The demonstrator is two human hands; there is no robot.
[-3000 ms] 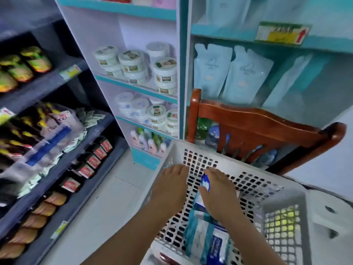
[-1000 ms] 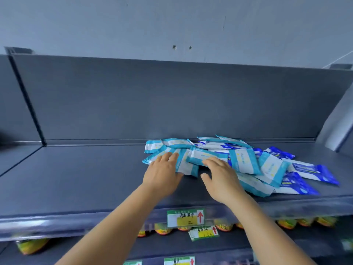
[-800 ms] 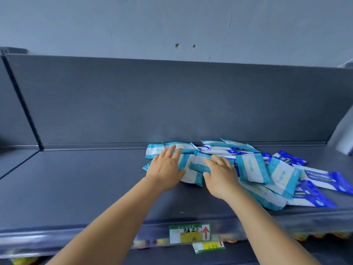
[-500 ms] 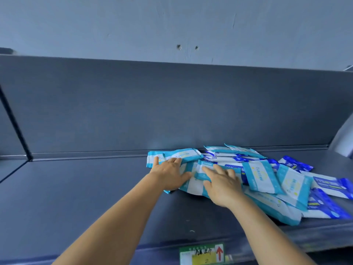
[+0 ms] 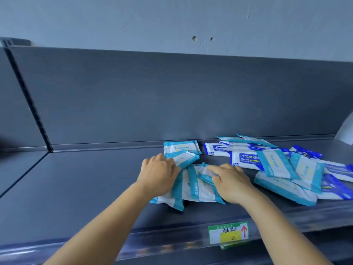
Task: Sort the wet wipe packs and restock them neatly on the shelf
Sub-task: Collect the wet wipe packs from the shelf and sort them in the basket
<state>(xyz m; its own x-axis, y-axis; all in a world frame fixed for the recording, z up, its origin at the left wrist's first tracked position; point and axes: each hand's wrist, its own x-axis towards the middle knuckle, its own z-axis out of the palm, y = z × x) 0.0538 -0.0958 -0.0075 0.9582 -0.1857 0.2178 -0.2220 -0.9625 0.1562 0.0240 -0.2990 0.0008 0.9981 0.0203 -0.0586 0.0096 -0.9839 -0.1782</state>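
Dark grey metal shelf [image 5: 80, 188] w/ matching back panel [image 5: 172, 96], pale scuffed wall [image 5: 133, 16] above. Head view: I see flat teal-and-white wet wipe packs [image 5: 193, 186] fanned under both hands, approx mid-shelf near the front edge. Left hand [image 5: 157, 174] presses down on them, fingers curled over one pack's edge; right hand [image 5: 230, 180] lies flat on top, fingers straight, gripping nothing. Two more teal packs [image 5: 180, 150] sit just behind, by the back panel. Loose heap of dark-blue-and-white alcohol wipe packs [image 5: 246, 158] mixed w/ teal ones crowds the right side. Green-yellow price tag [image 5: 228, 235] w/ red arrow on the shelf lip.
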